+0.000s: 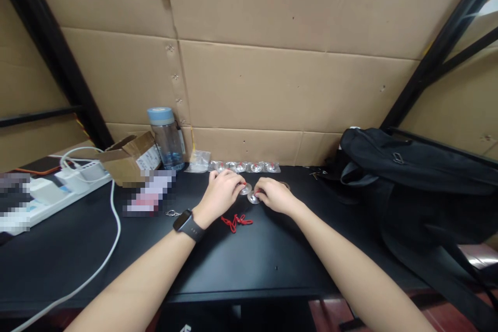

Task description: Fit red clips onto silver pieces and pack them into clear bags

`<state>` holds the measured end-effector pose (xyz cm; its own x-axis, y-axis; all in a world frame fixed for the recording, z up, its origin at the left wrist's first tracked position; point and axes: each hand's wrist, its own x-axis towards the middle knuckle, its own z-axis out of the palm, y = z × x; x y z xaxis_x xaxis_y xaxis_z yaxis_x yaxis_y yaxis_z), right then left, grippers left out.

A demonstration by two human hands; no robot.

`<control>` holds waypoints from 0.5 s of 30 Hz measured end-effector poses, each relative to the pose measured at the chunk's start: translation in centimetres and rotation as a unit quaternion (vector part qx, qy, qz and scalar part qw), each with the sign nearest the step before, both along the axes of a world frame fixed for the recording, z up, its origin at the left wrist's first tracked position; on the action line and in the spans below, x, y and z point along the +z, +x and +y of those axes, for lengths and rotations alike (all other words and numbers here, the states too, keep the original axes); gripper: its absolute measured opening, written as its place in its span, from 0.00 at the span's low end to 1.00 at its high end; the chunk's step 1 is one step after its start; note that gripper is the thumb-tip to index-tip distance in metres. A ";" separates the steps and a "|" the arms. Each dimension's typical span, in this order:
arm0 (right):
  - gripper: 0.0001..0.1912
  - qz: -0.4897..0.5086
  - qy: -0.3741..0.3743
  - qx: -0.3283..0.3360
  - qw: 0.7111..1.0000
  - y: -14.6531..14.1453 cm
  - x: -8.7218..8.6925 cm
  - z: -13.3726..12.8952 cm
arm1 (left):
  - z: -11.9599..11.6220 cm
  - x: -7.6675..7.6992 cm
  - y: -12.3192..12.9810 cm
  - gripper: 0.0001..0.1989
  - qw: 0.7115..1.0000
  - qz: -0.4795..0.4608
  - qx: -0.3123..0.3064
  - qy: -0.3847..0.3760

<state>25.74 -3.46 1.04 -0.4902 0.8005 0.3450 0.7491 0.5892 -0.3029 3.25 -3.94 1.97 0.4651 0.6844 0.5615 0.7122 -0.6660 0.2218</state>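
Near the middle of the black table, my left hand (222,192), with a dark watch on its wrist, pinches a small round silvery disc (246,190) with a red spot. Close beside it, my right hand (275,195) has its fingertips closed on a second silvery disc (253,197). The two discs are side by side, nearly touching. A knotted red cord (236,222) lies on the table just below my hands. Behind them, a row of similar round discs in clear wrapping (256,167) lies along the cardboard wall.
A blue-lidded bottle (167,140), an open cardboard box (130,158) and a white power strip (58,194) with a cable are at the left. A small clear bag (199,161) lies by the bottle. A black backpack (420,181) fills the right side.
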 end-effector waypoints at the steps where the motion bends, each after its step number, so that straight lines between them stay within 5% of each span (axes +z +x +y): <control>1: 0.05 0.035 0.007 0.000 0.999 0.0 0.2 0.0 | 0.0 0.1 -0.1 0.08 1.000 0.003 -0.001 0.001; 8: 0.08 0.302 0.034 -0.034 0.952 0.6 1.5 0.2 | 0.6 1.5 -1.5 0.08 0.995 -0.085 0.055 -0.001; 15: 0.11 0.377 0.020 -0.003 0.926 -0.3 1.9 -0.8 | 0.8 1.2 -1.2 0.12 0.958 -0.271 0.036 -0.088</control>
